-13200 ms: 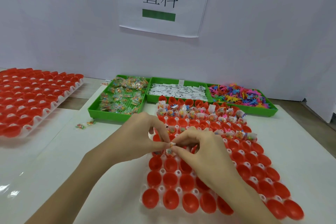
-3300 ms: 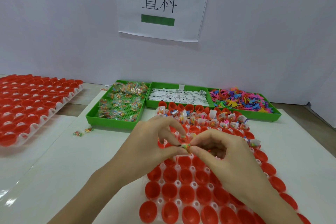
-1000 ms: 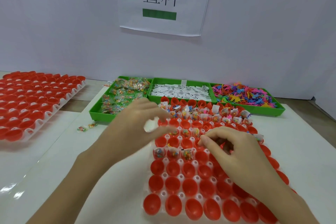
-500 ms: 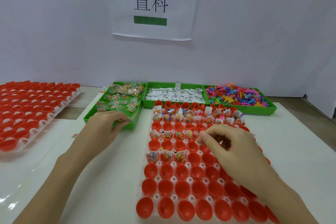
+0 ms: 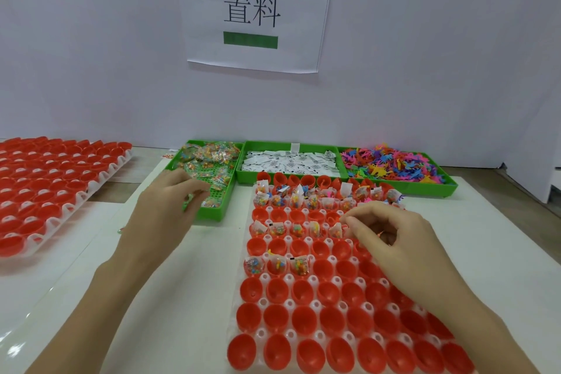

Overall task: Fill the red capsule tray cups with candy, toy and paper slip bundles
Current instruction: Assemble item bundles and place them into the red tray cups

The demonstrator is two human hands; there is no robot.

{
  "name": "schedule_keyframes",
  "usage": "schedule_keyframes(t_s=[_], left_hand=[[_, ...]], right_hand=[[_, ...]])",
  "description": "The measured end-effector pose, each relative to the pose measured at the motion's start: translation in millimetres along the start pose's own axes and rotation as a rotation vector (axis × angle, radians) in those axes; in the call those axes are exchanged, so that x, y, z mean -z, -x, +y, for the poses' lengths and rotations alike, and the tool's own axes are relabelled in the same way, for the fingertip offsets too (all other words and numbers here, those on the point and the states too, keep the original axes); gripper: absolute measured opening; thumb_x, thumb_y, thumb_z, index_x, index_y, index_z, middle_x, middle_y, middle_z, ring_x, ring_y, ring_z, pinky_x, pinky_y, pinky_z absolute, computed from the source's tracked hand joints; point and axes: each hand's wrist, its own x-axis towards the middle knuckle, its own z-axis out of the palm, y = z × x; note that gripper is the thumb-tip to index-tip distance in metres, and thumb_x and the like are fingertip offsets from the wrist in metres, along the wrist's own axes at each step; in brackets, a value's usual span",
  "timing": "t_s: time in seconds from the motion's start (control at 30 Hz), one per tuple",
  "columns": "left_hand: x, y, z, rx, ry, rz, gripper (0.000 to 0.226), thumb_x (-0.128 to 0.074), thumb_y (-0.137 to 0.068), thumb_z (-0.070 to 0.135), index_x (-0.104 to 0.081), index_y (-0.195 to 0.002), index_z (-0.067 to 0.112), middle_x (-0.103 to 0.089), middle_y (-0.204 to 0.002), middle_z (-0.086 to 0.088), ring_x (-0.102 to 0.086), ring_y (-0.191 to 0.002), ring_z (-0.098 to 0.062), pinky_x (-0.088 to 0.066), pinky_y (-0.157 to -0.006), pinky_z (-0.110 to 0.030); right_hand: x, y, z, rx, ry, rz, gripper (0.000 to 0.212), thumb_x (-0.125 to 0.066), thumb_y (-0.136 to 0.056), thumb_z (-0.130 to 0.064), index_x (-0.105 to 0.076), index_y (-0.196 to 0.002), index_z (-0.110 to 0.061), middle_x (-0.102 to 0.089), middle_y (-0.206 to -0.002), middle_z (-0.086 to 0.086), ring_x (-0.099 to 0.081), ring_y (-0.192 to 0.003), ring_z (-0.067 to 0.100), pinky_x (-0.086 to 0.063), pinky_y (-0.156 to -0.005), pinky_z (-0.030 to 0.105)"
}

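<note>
The red capsule tray [image 5: 306, 314] lies in front of me. Its far rows hold bundles, a middle row holds five, and a nearer row holds three bundles [image 5: 277, 266]. My left hand [image 5: 165, 212] reaches over the near end of the green candy tray [image 5: 212, 215], fingers bent down onto the packets; the blur hides any grip. My right hand [image 5: 391, 237] hovers over the capsule tray's right middle, fingers curled round something small with a pinkish-orange bit showing. Behind the capsule tray stand the paper slip tray [image 5: 288, 159] and the coloured toy tray [image 5: 394, 164].
A second tray of red cups [image 5: 45, 179] sits at the left on a white sheet. A paper sign [image 5: 255, 9] hangs on the white wall behind. A stray candy packet [image 5: 120, 231] lies on the table left of my left wrist.
Both hands set a bundle into the third cup of the near row. My left hand then moved left and away to the candy tray. My right hand stayed curled over the capsule tray.
</note>
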Motion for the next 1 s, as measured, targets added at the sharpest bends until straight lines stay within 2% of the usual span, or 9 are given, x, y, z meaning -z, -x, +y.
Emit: schedule_keyframes(t_s=[0.07, 0.13, 0.3, 0.5, 0.6, 0.7, 0.8, 0.9, 1.0], left_hand=[[1, 0, 11, -0.015, 0.076, 0.002, 0.021, -0.085, -0.079, 0.003, -0.079, -0.098, 0.008, -0.065, -0.081, 0.008, -0.052, -0.059, -0.001, -0.044, -0.063, -0.016], [0, -1, 23, -0.092, 0.142, -0.028, 0.023, -0.086, -0.078, 0.007, -0.080, -0.099, 0.011, -0.069, -0.081, 0.007, -0.051, -0.057, 0.002, -0.042, -0.063, -0.009], [-2, 2, 50, -0.302, 0.263, -0.100, 0.018, -0.079, -0.084, 0.011, -0.082, -0.102, 0.013, -0.074, -0.088, 0.005, -0.064, -0.071, -0.004, -0.054, -0.068, -0.020], [-4, 4, 66, -0.286, 0.303, -0.098, 0.035, -0.069, -0.093, -0.002, -0.073, -0.125, 0.012, -0.072, -0.111, 0.002, -0.070, -0.095, -0.012, -0.058, -0.081, -0.029], [-5, 4, 71, -0.261, 0.317, -0.064, 0.031, -0.072, -0.091, 0.001, -0.075, -0.120, 0.011, -0.074, -0.105, 0.001, -0.071, -0.092, -0.013, -0.056, -0.083, -0.027], [-7, 5, 72, -0.259, 0.308, -0.083, 0.028, -0.073, -0.091, 0.002, -0.076, -0.117, 0.010, -0.075, -0.101, 0.002, -0.071, -0.085, -0.011, -0.057, -0.078, -0.027], [-9, 7, 72, -0.274, 0.267, -0.083, 0.027, -0.072, -0.092, 0.009, -0.076, -0.118, 0.013, -0.074, -0.100, 0.005, -0.070, -0.080, -0.008, -0.057, -0.075, -0.022], [-11, 9, 72, -0.283, 0.236, -0.088, 0.027, -0.067, -0.095, 0.015, -0.075, -0.121, 0.016, -0.074, -0.103, 0.008, -0.069, -0.082, -0.007, -0.050, -0.077, -0.014], [-11, 11, 73, -0.293, 0.228, -0.091, 0.027, -0.065, -0.096, 0.017, -0.075, -0.121, 0.016, -0.073, -0.104, 0.008, -0.069, -0.082, -0.008, -0.054, -0.074, -0.019]], right_hand=[[3, -6, 1, -0.020, -0.001, -0.010, 0.017, -0.072, -0.092, -0.018, -0.074, -0.089, -0.035, -0.073, -0.080, -0.015, -0.069, -0.077, 0.007, -0.051, -0.065, 0.017], [8, -16, 2, -0.042, 0.023, -0.016, 0.016, -0.072, -0.092, -0.017, -0.075, -0.091, -0.033, -0.074, -0.081, -0.013, -0.070, -0.077, 0.007, -0.056, -0.073, 0.024], [9, -63, 6, -0.067, 0.172, -0.046, 0.011, -0.070, -0.094, -0.020, -0.077, -0.096, -0.028, -0.074, -0.078, -0.014, -0.068, -0.074, 0.000, -0.054, -0.075, 0.016], [-8, -148, 26, -0.064, 0.388, -0.149, 0.017, -0.066, -0.098, -0.022, -0.078, -0.108, -0.016, -0.077, -0.097, -0.001, -0.061, -0.078, 0.004, -0.043, -0.073, 0.019], [-19, -179, 40, -0.076, 0.491, -0.228, 0.017, -0.068, -0.097, -0.017, -0.079, -0.109, -0.013, -0.077, -0.111, 0.004, -0.060, -0.090, 0.010, -0.040, -0.080, 0.023], [-29, -194, 53, -0.101, 0.581, -0.305, 0.016, -0.069, -0.095, -0.011, -0.080, -0.107, -0.006, -0.075, -0.117, 0.007, -0.067, -0.102, 0.017, -0.048, -0.084, 0.028], [-36, -200, 59, -0.114, 0.645, -0.363, 0.016, -0.074, -0.091, -0.013, -0.080, -0.102, -0.003, -0.077, -0.112, 0.010, -0.070, -0.104, 0.024, -0.055, -0.095, 0.038], [-40, -205, 57, -0.126, 0.678, -0.391, 0.017, -0.077, -0.089, -0.016, -0.080, -0.103, -0.006, -0.076, -0.109, 0.009, -0.070, -0.103, 0.024, -0.054, -0.097, 0.037], [-39, -207, 56, -0.151, 0.671, -0.396, 0.013, -0.078, -0.089, -0.013, -0.079, -0.099, -0.006, -0.076, -0.108, 0.010, -0.069, -0.104, 0.024, -0.054, -0.096, 0.037]])
